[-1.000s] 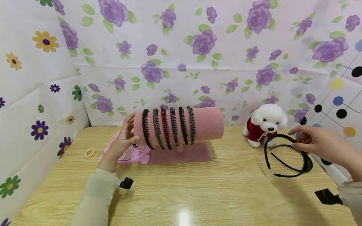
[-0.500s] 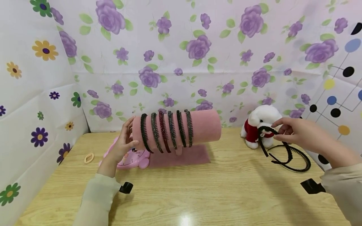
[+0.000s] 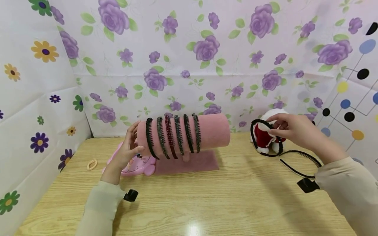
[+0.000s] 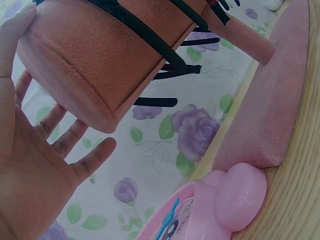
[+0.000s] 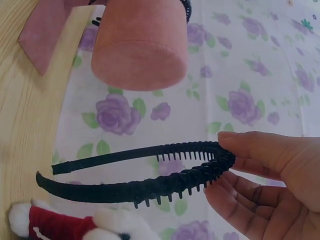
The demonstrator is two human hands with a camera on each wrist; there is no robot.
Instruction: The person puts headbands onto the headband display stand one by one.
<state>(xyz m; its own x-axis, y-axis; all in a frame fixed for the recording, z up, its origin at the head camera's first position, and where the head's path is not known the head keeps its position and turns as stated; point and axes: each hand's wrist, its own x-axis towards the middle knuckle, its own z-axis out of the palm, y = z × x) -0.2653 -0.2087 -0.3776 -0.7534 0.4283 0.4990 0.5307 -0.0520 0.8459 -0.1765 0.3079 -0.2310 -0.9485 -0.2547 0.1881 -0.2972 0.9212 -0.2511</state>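
Observation:
In the head view, a pink padded headband stand (image 3: pixel 214 131) carries several glittery headbands (image 3: pixel 169 137), one of them red, around its horizontal roll. My left hand (image 3: pixel 127 151) holds the roll's left end, thumb in front and fingers behind; the left wrist view shows its fingers spread along the end's edge. My right hand (image 3: pixel 299 132) pinches a black toothed headband (image 5: pixel 170 185) at the top of its curve. That headband hangs in front of the plush dog, right of the roll. In the right wrist view its two ends point away from my fingers, and the roll's bare round end (image 5: pixel 140 65) lies beyond.
Another black headband (image 3: pixel 296 173) lies on the wooden table (image 3: pixel 224 203) below my right hand. The white plush dog in red (image 3: pixel 261 134) sits behind, partly covered. A pink clock (image 3: pixel 137 165) lies beside the stand's base (image 3: pixel 200 162); a beige hair tie (image 3: pixel 92 165) is farther left.
My right hand has lifted the black headband away from the other one and moved left, in front of the plush dog. The left hand stays on the roll's end.

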